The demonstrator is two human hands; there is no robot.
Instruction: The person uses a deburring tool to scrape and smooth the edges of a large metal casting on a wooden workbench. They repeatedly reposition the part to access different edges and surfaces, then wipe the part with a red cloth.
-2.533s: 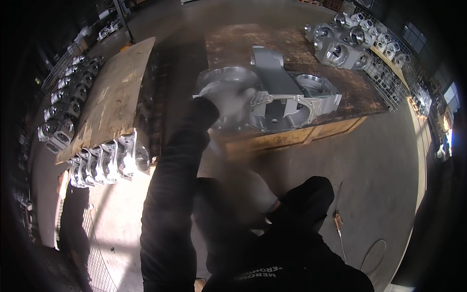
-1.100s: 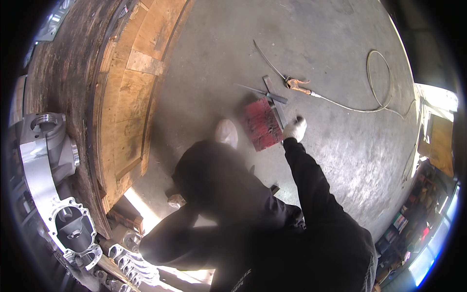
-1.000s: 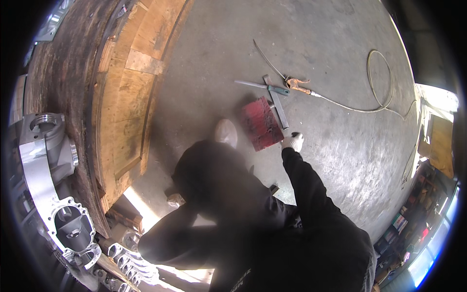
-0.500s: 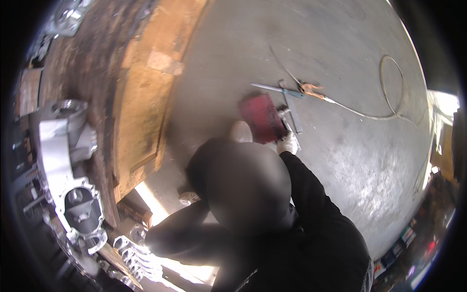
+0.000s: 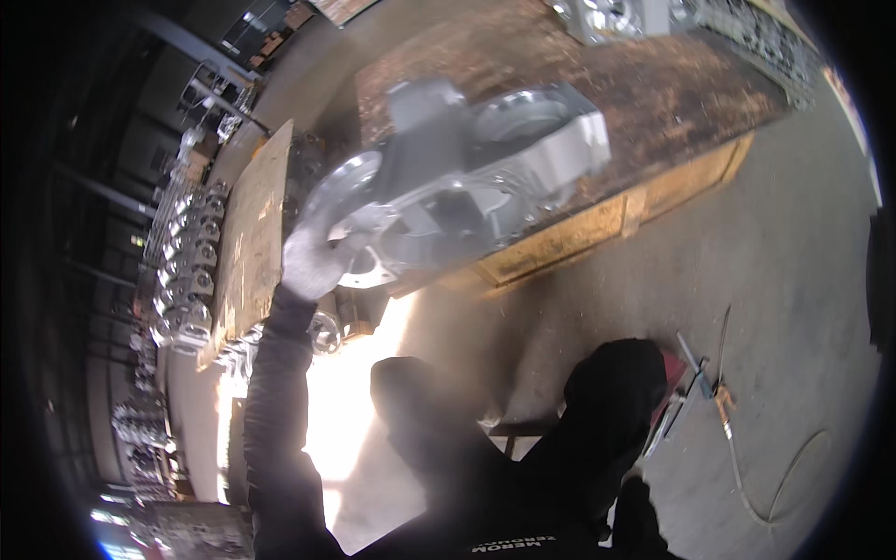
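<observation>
A: Item one, left hand (image 5: 313, 261)?
B: Gloved, pale, at the end of a dark sleeve. It rests against the near rim of the large grey metal casting (image 5: 457, 182). Fingers blurred; cannot tell whether they are apart or closed on the rim.

A: Location of the casting?
B: Lying on a rusty brown wooden bench (image 5: 672, 103), near its front edge, round openings facing up.

A: Right hand?
B: Not seen; the right sleeve runs down to the lower edge.

A: Surroundings?
B: A tilted wooden board (image 5: 250, 233) to the left, rows of smaller metal castings (image 5: 182, 280) beyond it. On the concrete floor (image 5: 793, 280) to the right, a red object (image 5: 674, 373) and a thin hose (image 5: 747, 467) near it.
</observation>
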